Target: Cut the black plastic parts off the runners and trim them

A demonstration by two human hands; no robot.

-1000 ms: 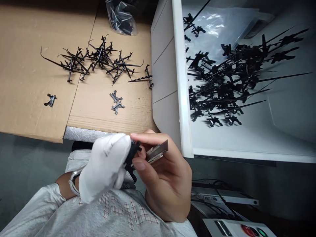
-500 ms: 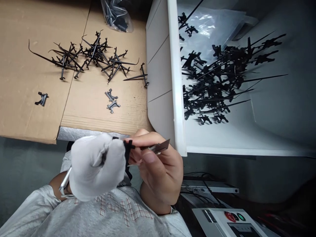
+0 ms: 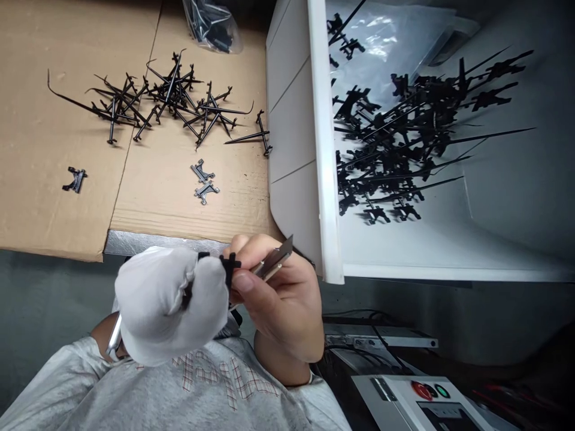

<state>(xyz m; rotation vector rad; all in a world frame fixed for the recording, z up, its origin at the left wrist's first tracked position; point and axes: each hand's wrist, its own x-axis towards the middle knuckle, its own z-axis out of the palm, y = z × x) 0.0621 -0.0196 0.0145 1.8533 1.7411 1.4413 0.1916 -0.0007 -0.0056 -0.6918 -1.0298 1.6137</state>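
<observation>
Hands meet close to the body, just off the near edge of the cardboard sheet [image 3: 54, 197]. The left hand [image 3: 168, 302], in a white glove, is curled tight around a small black plastic part [image 3: 229, 269], whose cross-shaped end sticks out past the gloved fingers. The right hand [image 3: 281, 299], bare, pinches a flat metal blade [image 3: 274, 261] between thumb and forefinger, closed firmly on it, with the blade's edge touching the black part.

On the cardboard, toward its far edge, lies a tangled pile of black sprues [image 3: 166, 105] with long thin spikes. Nearer the front edge sit two small grey clips [image 3: 204, 182] side by side, and one dark clip [image 3: 75, 179] lies alone well to the left. A clear plastic bag [image 3: 211, 27] of black pieces rests at the far edge.

Right of the cardboard stands a white bin [image 3: 321, 179], its wall touching the sheet's right edge. Inside it lies a heap of black sprue parts [image 3: 404, 137] over clear film. A control box [image 3: 426, 401] with a red and a green button sits at the lower right, below the bin.
</observation>
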